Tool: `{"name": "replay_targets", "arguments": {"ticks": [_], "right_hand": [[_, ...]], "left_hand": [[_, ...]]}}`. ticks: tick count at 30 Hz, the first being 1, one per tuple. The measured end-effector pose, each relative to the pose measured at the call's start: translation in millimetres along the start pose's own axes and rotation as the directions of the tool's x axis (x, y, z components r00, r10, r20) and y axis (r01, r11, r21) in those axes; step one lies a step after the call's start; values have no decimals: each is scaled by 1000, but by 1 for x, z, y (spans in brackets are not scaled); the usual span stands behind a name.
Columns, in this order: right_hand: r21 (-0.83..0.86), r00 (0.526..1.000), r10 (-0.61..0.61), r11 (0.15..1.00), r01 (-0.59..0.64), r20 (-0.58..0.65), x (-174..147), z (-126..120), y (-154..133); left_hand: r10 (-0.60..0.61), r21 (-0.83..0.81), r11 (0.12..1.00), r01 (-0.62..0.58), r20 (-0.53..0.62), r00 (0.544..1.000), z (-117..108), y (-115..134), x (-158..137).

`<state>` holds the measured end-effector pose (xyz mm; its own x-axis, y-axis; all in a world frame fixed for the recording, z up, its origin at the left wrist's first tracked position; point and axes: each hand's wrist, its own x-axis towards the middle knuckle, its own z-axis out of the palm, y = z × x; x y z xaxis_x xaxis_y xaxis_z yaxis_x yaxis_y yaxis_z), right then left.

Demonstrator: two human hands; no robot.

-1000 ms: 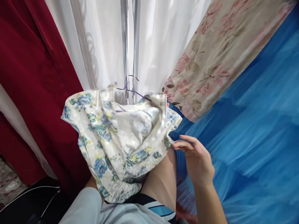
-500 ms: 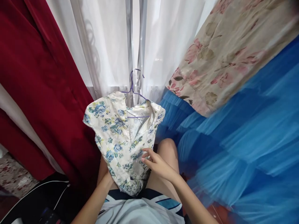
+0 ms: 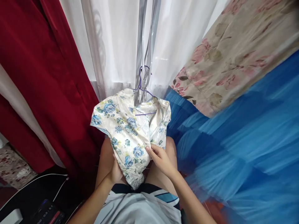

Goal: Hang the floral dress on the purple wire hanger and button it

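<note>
Hanger [image 3: 140, 87] (partly hidden) inside blouse [image 3: 127, 133].

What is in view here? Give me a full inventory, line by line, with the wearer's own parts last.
floral garment: 1, white with blue flowers, above the lap
hanger: 1, purple, in the garment's neck
strips: several, grey, top centre
sheer curtain: count unclear, white, behind
drapes: count unclear, dark red, left
flowered cloth: 1, beige and pink, upper right
ruffled fabric: 1, blue, right
phone: 1, dark, lower left
cables: at least 2, white, lower left
shirt: 1, light grey, bottom centre
legs: 2, bare, beneath the garment
left hand: 1, bare, at the garment's side
right hand: 1, bare, pinching the garment's front
</note>
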<state>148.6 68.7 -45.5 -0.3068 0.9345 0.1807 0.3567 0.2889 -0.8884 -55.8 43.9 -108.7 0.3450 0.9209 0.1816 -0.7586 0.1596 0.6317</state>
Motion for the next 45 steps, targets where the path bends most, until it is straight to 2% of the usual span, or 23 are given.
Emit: {"name": "replay_targets", "arguments": {"ticks": [2, 4, 7, 9, 11, 13, 15, 19, 21, 23, 25, 26, 27, 28, 29, 30, 31, 32, 33, 34, 37, 41, 45], "right_hand": [[-76, 1000, 7, 997, -5, 24, 0, -5, 1], [-140, 999, 2, 990, 4, 45, 0, -9, 3], [-200, 998, -20, 979, 33, 67, 0, -12, 4], [-241, 996, -39, 969, 56, 75, 1, -15, 4], [-283, 995, -57, 956, 78, 83, 2, -18, 5], [-308, 993, -72, 946, 99, 96, 2, -21, 5], [-306, 992, -78, 946, 103, 95, 1, -23, 5], [-211, 994, -58, 974, 78, 97, -1, -21, 1], [-162, 995, -37, 985, 51, 91, -1, -19, 1], [-131, 998, -14, 991, 22, 61, 0, -16, 5], [-102, 1000, 4, 995, -1, 28, 2, -10, 10], [-83, 1000, 9, 997, -8, 18, 3, -7, 13], [-59, 1000, 16, 998, -15, 16, 4, -2, 15], [-31, 1000, 23, 999, -22, 21, 4, 3, 16], [0, 999, 32, 999, -32, 35, 4, 10, 16], [36, 998, 40, 998, -42, 56, 3, 16, 16], [74, 996, 48, 996, -53, 75, 2, 23, 15], [113, 995, 52, 992, -62, 90, 0, 30, 14], [151, 994, 54, 986, -68, 99, -1, 36, 13], [188, 993, 55, 979, -74, 109, -3, 40, 13], [306, 984, 81, 944, -128, 161, -4, 47, 13], [453, 968, 148, 862, -227, 204, 15, 45, 2], [560, 990, 112, 817, -139, 83, 65, 32, -42]], "left_hand": [[125, 194, 975, -108, -82, 989, -2, 13, -1], [128, 450, 891, -59, -124, 984, -4, 29, -2], [103, 764, 643, 54, -157, 982, -3, 47, 0], [223, 857, 515, 27, -165, 961, -6, 51, 4], [357, 888, 460, 7, -193, 914, -13, 49, 10], [446, 885, 465, 10, -244, 861, -23, 43, 16], [496, 858, 514, 10, -306, 812, -32, 38, 21], [546, 677, 722, -139, -435, 716, -46, 39, 28], [552, 561, 798, -220, -534, 640, -55, 46, 30], [614, 561, 782, -272, -616, 493, -62, 55, 30], [766, 701, 641, -312, -559, 319, -61, 61, 28], [843, 784, 535, -316, -468, 266, -56, 62, 26], [893, 849, 432, -306, -356, 274, -48, 59, 25], [905, 892, 349, -287, -243, 348, -39, 54, 23], [864, 920, 294, -260, -140, 483, -28, 46, 21], [761, 937, 264, -228, -58, 646, -18, 36, 20], [618, 948, 253, -196, -2, 786, -9, 24, 19], [477, 952, 256, -167, 26, 878, -1, 11, 18], [376, 952, 272, -140, 29, 926, 3, -2, 16], [331, 949, 294, -115, 12, 943, 6, -13, 16], [369, 941, 332, -65, -67, 927, 5, -34, 13], [365, 971, 233, -51, -39, 930, 4, -28, 12], [337, 996, 83, -12, -17, 941, 14, -7, 14]]}}
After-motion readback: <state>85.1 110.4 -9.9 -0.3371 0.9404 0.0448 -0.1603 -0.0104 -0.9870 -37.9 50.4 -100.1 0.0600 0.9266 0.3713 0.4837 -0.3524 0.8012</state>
